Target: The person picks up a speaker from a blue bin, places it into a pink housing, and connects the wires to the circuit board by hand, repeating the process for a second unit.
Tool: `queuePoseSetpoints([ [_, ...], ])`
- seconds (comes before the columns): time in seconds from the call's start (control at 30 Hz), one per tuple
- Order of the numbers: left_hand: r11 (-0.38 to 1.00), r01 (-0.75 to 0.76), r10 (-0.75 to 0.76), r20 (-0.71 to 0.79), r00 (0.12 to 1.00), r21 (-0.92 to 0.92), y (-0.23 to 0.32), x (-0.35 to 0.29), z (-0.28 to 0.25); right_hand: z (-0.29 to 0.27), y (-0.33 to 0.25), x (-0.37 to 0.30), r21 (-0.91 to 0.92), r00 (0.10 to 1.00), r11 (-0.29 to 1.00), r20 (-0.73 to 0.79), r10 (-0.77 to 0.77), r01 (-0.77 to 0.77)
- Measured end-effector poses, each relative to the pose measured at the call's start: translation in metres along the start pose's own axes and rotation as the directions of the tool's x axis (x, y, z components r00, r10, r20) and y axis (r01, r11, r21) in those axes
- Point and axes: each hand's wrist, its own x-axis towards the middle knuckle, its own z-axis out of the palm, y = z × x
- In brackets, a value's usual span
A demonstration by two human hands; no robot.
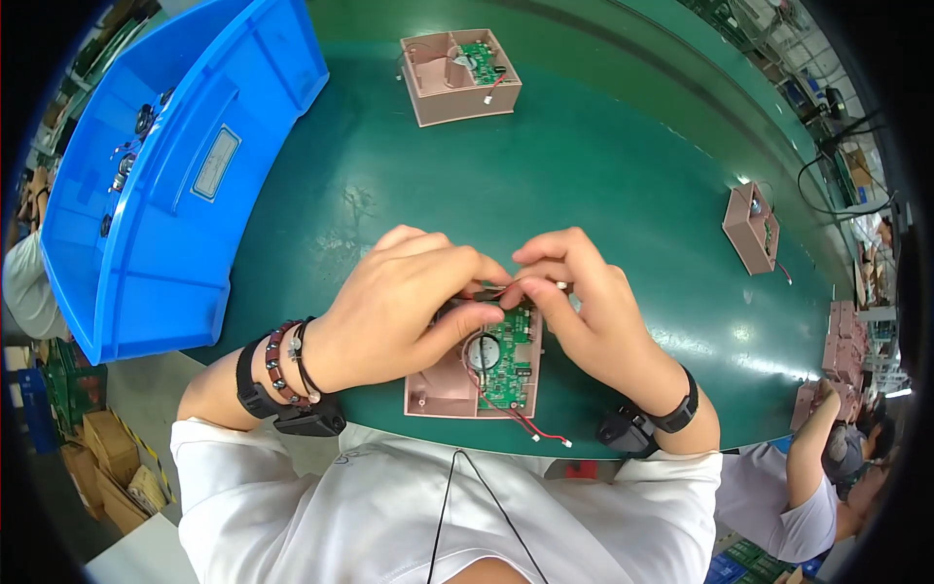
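Note:
A pinkish-brown plastic housing point(443, 389) lies in front of me near the table's close edge. Inside it are a green circuit board point(506, 380) and a round silver speaker-like part point(482, 351). Red and black leads with small white plugs point(567, 443) hang over its near side. Over the housing's far end, my left hand point(409, 302) is closed, thumb and fingers pinching thin wires point(501, 288). Facing it, my right hand point(595, 316) pinches the same wires, and a small white connector shows by its fingers. The fingers partly hide the wires and the housing's far edge.
A large blue bin point(199, 248) holding small wired round parts stands at the left. Another open housing point(462, 102) with a board sits at the back, and one point(751, 229) stands at the right. Stacked housings point(842, 346) and a co-worker's arm point(812, 443) are at far right.

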Motion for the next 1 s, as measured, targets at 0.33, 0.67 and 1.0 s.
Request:
queuePoseSetpoints([
  [0.33,0.999,0.015,-0.019,-0.124,0.992,-0.035,-0.012,-0.002,0.009,-0.012,0.000,0.002,-0.596,0.927,0.735,0.044,-0.373,0.324],
  [0.67,0.976,-0.176,0.187,-0.078,0.979,0.127,-0.012,-0.006,0.006,-0.001,-0.003,0.001,-0.716,0.919,0.602,0.144,-0.368,0.353],
  [1.0,0.978,-0.180,0.191,-0.105,0.976,0.104,-0.018,-0.007,0.005,-0.005,0.006,0.000,-0.547,0.946,0.775,0.247,-0.211,0.316],
])
